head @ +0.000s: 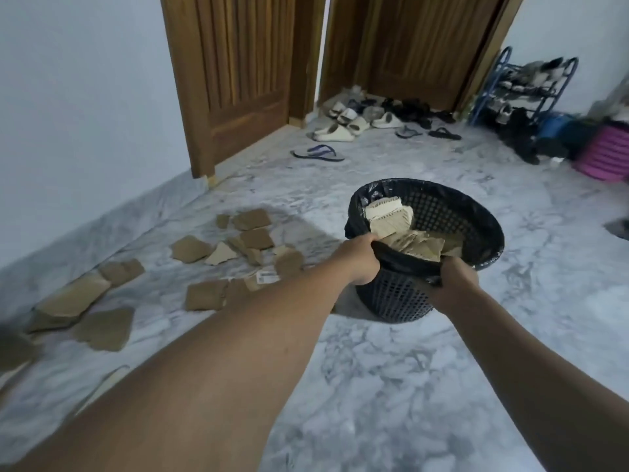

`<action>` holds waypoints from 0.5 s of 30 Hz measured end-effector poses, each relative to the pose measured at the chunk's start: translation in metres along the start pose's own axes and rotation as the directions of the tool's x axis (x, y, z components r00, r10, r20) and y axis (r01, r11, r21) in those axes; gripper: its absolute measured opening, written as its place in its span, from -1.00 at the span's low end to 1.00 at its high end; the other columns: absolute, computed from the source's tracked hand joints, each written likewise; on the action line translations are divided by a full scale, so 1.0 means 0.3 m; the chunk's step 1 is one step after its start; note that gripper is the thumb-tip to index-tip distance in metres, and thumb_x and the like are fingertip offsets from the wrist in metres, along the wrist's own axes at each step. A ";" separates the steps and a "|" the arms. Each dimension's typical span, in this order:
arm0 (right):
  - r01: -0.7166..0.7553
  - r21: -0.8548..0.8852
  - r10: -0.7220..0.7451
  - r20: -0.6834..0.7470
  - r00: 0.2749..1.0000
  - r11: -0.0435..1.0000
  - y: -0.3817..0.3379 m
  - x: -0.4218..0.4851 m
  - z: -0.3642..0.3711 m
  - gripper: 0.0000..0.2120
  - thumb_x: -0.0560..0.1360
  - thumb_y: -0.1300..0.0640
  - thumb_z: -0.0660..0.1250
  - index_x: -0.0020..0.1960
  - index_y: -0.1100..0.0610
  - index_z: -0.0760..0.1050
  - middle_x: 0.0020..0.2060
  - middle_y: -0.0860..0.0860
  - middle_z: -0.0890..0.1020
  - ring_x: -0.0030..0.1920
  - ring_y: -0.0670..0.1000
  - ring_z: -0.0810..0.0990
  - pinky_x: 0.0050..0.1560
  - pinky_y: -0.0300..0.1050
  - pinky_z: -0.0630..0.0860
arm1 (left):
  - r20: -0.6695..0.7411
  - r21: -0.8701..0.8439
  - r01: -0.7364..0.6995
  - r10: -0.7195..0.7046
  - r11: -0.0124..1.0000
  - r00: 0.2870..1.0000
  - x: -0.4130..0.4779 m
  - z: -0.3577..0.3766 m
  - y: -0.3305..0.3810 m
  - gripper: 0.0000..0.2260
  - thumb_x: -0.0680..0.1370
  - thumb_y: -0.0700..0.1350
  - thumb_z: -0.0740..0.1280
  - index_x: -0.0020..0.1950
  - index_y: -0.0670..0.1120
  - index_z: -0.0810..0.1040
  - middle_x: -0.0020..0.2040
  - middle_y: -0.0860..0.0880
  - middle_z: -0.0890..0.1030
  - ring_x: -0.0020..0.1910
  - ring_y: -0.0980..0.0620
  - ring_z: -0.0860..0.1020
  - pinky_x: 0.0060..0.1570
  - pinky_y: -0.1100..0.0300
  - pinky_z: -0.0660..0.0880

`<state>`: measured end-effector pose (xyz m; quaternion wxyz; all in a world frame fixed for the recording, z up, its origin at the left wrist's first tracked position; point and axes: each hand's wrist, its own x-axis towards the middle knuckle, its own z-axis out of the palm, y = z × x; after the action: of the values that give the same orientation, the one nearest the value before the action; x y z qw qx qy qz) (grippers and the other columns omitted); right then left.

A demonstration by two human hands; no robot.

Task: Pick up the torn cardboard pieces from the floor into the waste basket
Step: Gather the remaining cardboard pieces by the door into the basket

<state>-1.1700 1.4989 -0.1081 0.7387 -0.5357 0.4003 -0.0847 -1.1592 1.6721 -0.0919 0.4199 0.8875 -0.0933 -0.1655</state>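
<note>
Both your hands grip the waste basket (476, 212) rim, left hand (360, 260) and right hand (454, 279) fingers curled on its liner; torn cardboard pieces (204, 250) lie floor-left, nearer your left hand.

Two bare forearms show, running up from the lower edge, the left one much the larger because it lies closer to the camera. No sleeve covers either arm as far as the edge; no cuff or fabric hem shows anywhere along them. Neither wrist carries a watch, band or bracelet. The left hand (358, 258) shows its back and knuckles, with no ring and no glove; the fingertips are hidden. The right hand (454, 282) also shows its back, bare in the same way, its fingers hidden. Both arms are smooth, with no visible marks or tattoos. The picture is slightly blurred, so fine detail cannot be told.
</note>
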 end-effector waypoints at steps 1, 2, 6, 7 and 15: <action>-0.010 -0.020 0.010 0.010 1.000 1.000 -0.001 0.010 -0.019 -0.61 0.48 0.36 0.33 0.29 0.20 0.41 0.22 0.15 0.49 0.13 0.18 0.52 -0.24 0.09 0.68 | 0.004 -0.008 -0.015 0.015 1.000 1.000 0.006 0.010 0.010 -0.47 0.58 -0.28 0.10 0.53 0.05 0.24 0.33 -0.16 0.44 0.09 -0.14 0.50 -0.10 0.09 0.48; -0.005 -0.054 0.007 0.034 0.999 0.999 0.003 0.020 -0.034 -0.62 0.48 0.35 0.36 0.27 0.20 0.42 0.19 0.14 0.51 0.08 0.15 0.55 -0.22 0.03 0.68 | 0.006 -0.014 -0.031 0.031 0.999 0.999 0.013 0.019 0.020 -0.46 0.58 -0.28 0.10 0.55 0.05 0.20 0.38 -0.16 0.40 0.17 -0.15 0.48 -0.03 0.11 0.46; 0.057 -0.112 -0.044 0.116 0.992 0.992 0.026 0.021 -0.057 -0.71 0.56 0.05 0.36 0.22 0.17 0.47 0.14 0.11 0.56 -0.05 0.07 0.58 -0.15 0.02 0.67 | 0.006 -0.049 -0.053 0.053 0.997 0.999 0.035 0.047 0.040 -0.44 0.59 -0.29 0.08 0.57 0.05 0.15 0.48 -0.14 0.30 0.30 -0.16 0.42 0.09 0.14 0.43; 0.088 -0.108 -0.077 0.107 0.991 0.990 0.047 0.003 -0.052 -0.72 0.55 -0.04 0.35 0.13 0.12 0.49 0.07 0.08 0.57 -0.05 0.08 0.59 -0.08 0.04 0.66 | -0.006 -0.054 -0.060 0.060 0.997 0.998 0.038 0.052 0.037 -0.43 0.59 -0.30 0.08 0.57 0.06 0.15 0.49 -0.14 0.30 0.31 -0.16 0.41 0.10 0.14 0.43; 0.234 -0.252 -0.150 0.313 0.938 0.939 0.433 -0.131 0.097 -0.22 0.36 -0.19 0.45 0.43 0.16 0.32 0.22 0.07 0.54 0.21 0.11 0.54 0.26 0.11 0.52 | -0.103 -0.075 0.050 -0.057 0.996 0.993 -0.060 -0.026 -0.245 -0.30 0.61 -0.17 0.29 0.60 0.12 -0.06 0.50 -0.11 0.30 0.19 -0.08 0.53 -0.01 0.10 0.52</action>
<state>-1.2157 1.5953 -0.1970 0.6921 -0.6800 0.2413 -0.0193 -1.1710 1.7293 -0.1405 0.4516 0.8812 -0.0413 -0.1332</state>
